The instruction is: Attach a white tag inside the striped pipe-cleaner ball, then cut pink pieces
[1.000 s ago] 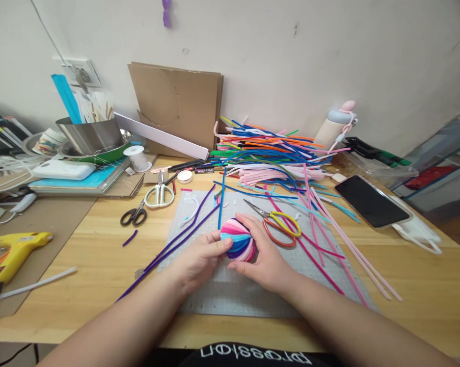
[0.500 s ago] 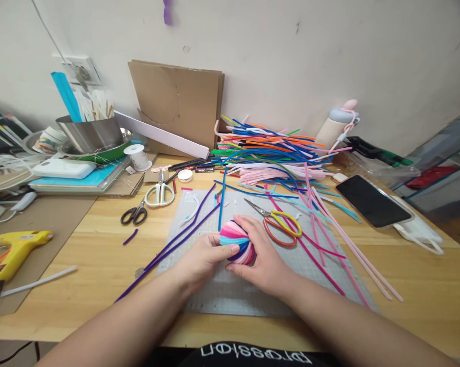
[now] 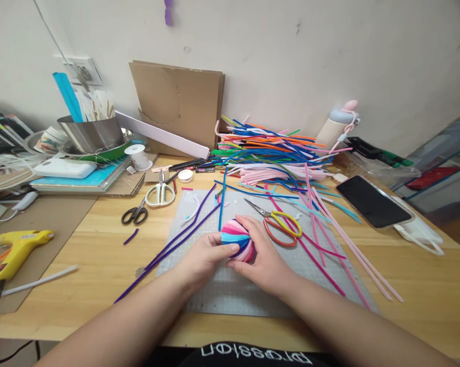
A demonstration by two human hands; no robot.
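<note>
Both hands are closed around a ball of pipe cleaners (image 3: 235, 238), striped in pink, light blue, dark blue and white, above the grey cutting mat (image 3: 230, 300). My left hand (image 3: 210, 255) grips its left side, thumb across the front. On the right side, my right hand (image 3: 266, 257) wraps it with fingers over the top and thumb below. Scissors with yellow and orange handles (image 3: 283, 224) lie just beyond my right hand. Purple pipe cleaners (image 3: 176, 244) rest to the left, magenta ones (image 3: 321, 267) to the right. The ball's underside is hidden.
A heap of coloured pipe cleaners (image 3: 271, 148) lies against the wall. Black scissors (image 3: 135, 214), white-handled scissors (image 3: 160, 193) and a yellow glue gun (image 3: 21, 250) are at left. A phone (image 3: 375, 200) and a bottle (image 3: 336, 127) stand or lie at right.
Almost nothing differs. The ball seems turned very slightly in my hands, which keep the same grip and place.
</note>
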